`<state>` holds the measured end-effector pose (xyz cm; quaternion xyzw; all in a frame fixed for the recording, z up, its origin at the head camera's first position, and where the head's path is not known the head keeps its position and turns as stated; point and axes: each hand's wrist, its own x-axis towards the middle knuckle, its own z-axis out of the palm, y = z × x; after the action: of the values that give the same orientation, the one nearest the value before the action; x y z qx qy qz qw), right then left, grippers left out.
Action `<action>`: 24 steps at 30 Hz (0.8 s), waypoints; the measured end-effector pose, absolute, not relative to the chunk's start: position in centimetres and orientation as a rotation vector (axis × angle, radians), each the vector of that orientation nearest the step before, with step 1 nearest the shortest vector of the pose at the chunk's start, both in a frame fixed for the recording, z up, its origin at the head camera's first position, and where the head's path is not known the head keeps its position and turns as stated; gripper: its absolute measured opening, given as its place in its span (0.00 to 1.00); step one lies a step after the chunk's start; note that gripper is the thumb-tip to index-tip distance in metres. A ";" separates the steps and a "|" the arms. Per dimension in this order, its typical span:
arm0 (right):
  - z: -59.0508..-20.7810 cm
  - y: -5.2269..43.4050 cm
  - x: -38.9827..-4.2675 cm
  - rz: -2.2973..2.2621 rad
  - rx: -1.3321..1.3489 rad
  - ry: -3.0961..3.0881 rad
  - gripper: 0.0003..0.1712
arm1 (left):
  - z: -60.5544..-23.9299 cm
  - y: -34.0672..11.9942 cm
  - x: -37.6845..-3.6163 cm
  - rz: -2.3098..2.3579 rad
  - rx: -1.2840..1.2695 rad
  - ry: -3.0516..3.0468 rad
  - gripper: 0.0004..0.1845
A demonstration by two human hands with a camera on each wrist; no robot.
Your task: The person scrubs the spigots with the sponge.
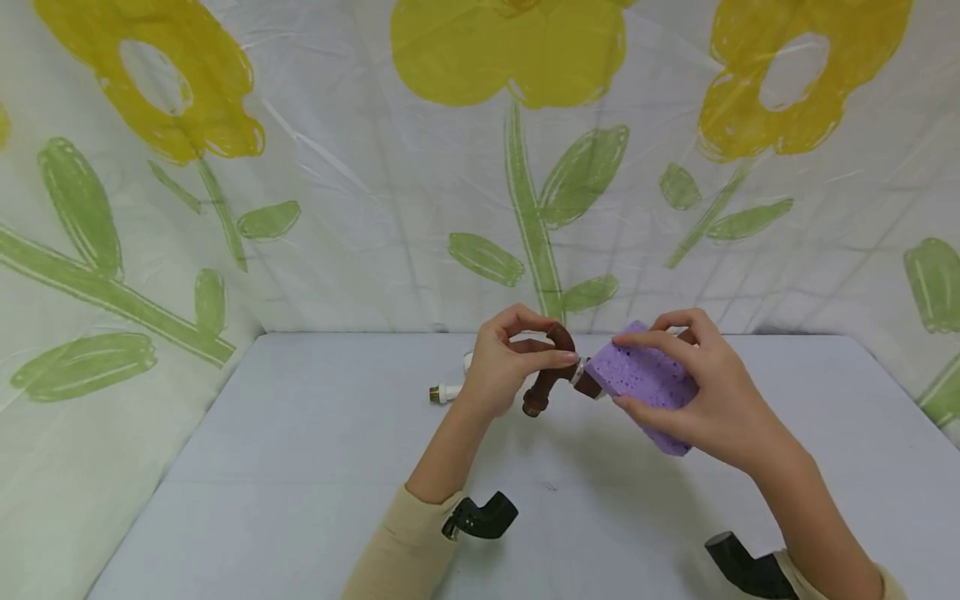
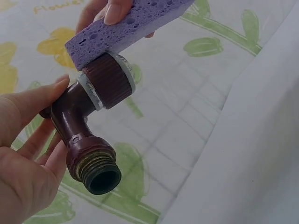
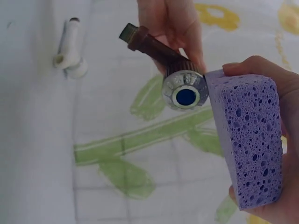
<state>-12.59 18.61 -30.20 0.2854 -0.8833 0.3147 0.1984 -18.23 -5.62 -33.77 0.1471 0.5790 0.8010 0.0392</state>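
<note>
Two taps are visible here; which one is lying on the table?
The white tap; it lies on the table, behind the left hand, which holds the brown tap up.

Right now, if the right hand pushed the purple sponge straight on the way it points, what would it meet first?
The brown tap. The right hand holds the purple sponge with its end already against the tap's ribbed knob, which the left hand grips. Beyond lies only the left hand; depth there is unclear.
</note>
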 end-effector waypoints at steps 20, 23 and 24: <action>-29.9 18.4 -12.2 0.700 0.942 -2.416 0.38 | -33.6 -5.2 -17.9 2.521 0.284 1.776 0.20; -29.9 18.5 -12.1 0.717 0.952 -2.432 0.38 | -33.5 -5.1 -17.9 2.516 0.265 1.797 0.19; -29.9 18.5 -12.1 0.721 0.950 -2.429 0.39 | -33.5 -5.1 -17.8 2.513 0.259 1.801 0.19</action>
<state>-12.11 18.54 -29.87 0.3427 -0.8765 0.2603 0.2159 -17.83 -5.05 -33.48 0.0836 0.5804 0.8098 0.0196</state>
